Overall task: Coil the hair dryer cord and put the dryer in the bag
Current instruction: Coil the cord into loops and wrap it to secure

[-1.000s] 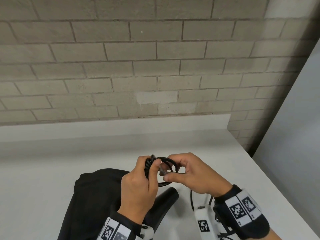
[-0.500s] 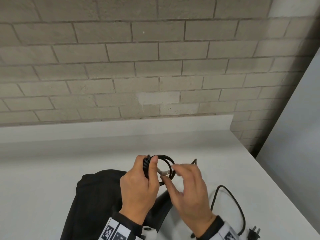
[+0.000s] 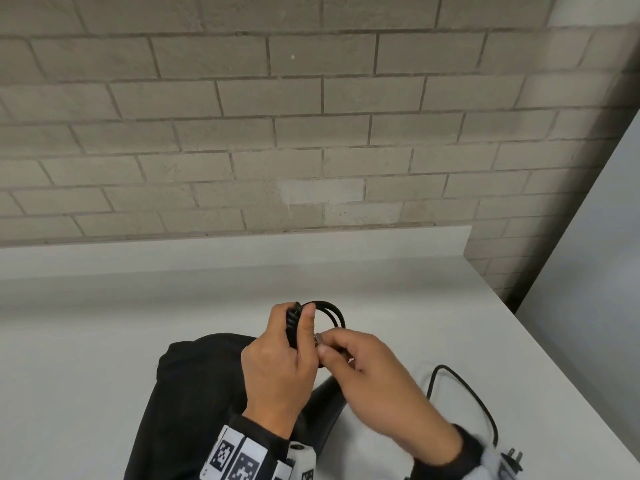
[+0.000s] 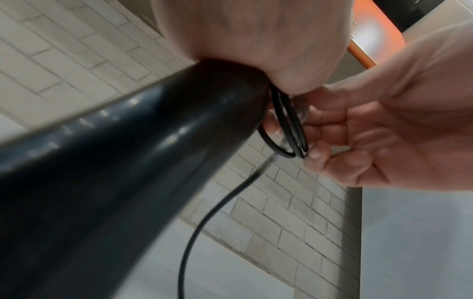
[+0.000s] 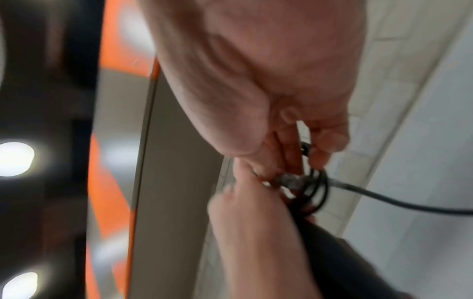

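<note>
My left hand (image 3: 299, 327) grips the black hair dryer (image 3: 329, 400) by the end of its handle and clamps a small coil of black cord (image 3: 334, 311) against it with the thumb. My right hand (image 3: 325, 346) pinches the cord beside the coil, touching the left thumb. The left wrist view shows the dryer (image 4: 115, 172) filling the foreground, with the coil (image 4: 291, 129) between both hands. Loose cord (image 3: 464, 386) curves over the counter to the plug (image 3: 510, 462) at the lower right. The black bag (image 3: 194, 393) lies flat under my left forearm.
The white counter (image 3: 104, 341) runs to a low backsplash and a brick wall (image 3: 311, 133). Its right edge (image 3: 588, 386) slants close to the loose cord and plug. A grey panel (image 3: 606, 271) stands beyond that edge.
My right hand let go at the coil, opened and dropped back toward me, then came up again and now pinches the cord at the coil. The left hand kept its grip.
</note>
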`<state>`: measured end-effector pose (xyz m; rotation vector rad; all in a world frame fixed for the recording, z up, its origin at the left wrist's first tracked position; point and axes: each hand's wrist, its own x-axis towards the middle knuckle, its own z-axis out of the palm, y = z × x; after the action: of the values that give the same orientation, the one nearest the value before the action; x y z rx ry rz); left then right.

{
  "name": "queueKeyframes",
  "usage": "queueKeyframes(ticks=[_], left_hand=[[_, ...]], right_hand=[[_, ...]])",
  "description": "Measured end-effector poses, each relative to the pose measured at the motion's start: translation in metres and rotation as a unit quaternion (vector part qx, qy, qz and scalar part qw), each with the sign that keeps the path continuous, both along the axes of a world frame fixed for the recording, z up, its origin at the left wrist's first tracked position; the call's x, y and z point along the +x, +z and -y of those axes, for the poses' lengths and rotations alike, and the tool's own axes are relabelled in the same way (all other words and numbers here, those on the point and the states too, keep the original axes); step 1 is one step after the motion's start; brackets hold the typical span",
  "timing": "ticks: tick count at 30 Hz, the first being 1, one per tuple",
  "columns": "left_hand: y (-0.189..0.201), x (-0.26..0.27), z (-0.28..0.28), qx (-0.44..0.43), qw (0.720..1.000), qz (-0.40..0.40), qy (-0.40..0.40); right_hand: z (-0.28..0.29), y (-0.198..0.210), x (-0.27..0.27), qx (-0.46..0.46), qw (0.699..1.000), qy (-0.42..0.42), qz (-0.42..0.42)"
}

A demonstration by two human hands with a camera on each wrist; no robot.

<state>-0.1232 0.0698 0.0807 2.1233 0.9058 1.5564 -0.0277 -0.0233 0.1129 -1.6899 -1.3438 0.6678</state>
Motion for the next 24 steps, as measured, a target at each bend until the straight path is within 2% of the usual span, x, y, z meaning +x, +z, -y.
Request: queueKeyframes(ticks=[2,4,11,13,15,16,20,22,24], left_hand=[[-0.001,0.0,0.0,0.0,1.0,0.006,-0.008],[-0.001,-0.001,0.002,0.005,1.0,0.006,-0.016],[0.003,-0.001,0.006,0.024,0.999,-0.01,-0.027],[0.004,-0.002,0.004,0.019,1.0,-0.009,-0.021],[0.004,-0.002,0.001,0.015,1.0,-0.006,-0.019],[0.004,-0.002,0.001,0.013,1.0,-0.006,-0.018],[0.002,-0.001,0.001,0.009,1.0,-0.01,-0.026],[0.002,-0.001,0.002,0.009,1.0,-0.015,-0.025],[0.001,-0.002,0.001,0.003,1.0,-0.021,-0.016]], right_hand=[[0.004,0.014,0.009,-0.043,0.991,0.041,-0.117],[0.008,0.023,0.019,-0.067,0.977,0.073,-0.189],[0.017,0.016,0.028,-0.03,0.96,0.115,-0.252],[0.02,0.005,0.027,0.0,0.978,0.097,-0.183],[0.021,-0.008,0.027,0.058,0.996,0.034,-0.06],[0.021,-0.014,0.026,0.095,0.995,0.013,0.005],[0.016,-0.036,0.024,0.174,0.952,0.0,0.25],[0.015,-0.039,0.024,0.197,0.939,-0.007,0.281],[0.017,-0.034,0.021,0.216,0.949,-0.016,0.23]])
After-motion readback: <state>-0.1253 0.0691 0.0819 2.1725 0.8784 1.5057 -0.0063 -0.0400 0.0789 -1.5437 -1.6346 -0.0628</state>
